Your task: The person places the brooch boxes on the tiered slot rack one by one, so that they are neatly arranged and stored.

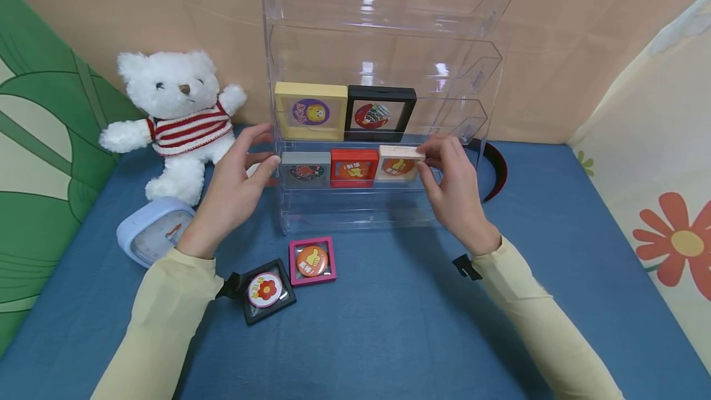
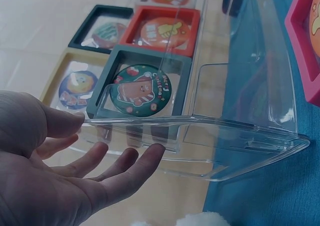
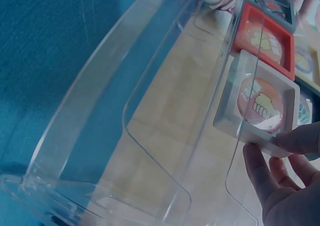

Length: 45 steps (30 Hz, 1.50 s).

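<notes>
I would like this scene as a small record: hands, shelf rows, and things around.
Left hand: at left edge of clear shelf
Right hand: holds white frame
Upper row: yellow frame, black frame
Lower row: gray frame, red frame, white frame
On blue table: pink frame, flower-badge frame, blue clock, teddy bear

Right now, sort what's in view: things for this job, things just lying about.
Job: clear rack, cream frame, red frame, gray frame, yellow frame, shelved black frame; probably pink frame, flower-badge frame.
Apparently lying about: teddy bear, blue clock, curved red object.
</notes>
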{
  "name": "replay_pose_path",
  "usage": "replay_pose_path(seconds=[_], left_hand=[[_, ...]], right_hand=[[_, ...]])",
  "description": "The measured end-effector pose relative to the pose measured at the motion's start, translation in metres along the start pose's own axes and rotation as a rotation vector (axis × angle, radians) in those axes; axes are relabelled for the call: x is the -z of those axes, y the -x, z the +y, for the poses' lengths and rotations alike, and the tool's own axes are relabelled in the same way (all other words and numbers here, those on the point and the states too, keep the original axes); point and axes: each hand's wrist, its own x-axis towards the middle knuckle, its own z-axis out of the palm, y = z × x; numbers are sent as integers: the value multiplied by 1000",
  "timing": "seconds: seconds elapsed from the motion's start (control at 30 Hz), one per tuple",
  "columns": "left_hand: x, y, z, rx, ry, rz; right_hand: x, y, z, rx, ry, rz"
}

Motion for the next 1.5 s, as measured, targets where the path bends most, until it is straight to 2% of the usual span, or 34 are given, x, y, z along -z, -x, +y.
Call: replay_pose_path(seconds=[0.5,1.17,1.5], left_hand=[[-2,0,-2,-2,7,-5],[0,0,0,-1,-6,1],[0,0,1,1,-14,-4]], right_hand=[[-4,6,4,-33,-6,-22],[0,7,0,-4,-16,-13],[6,9,-4,2,18,-27]])
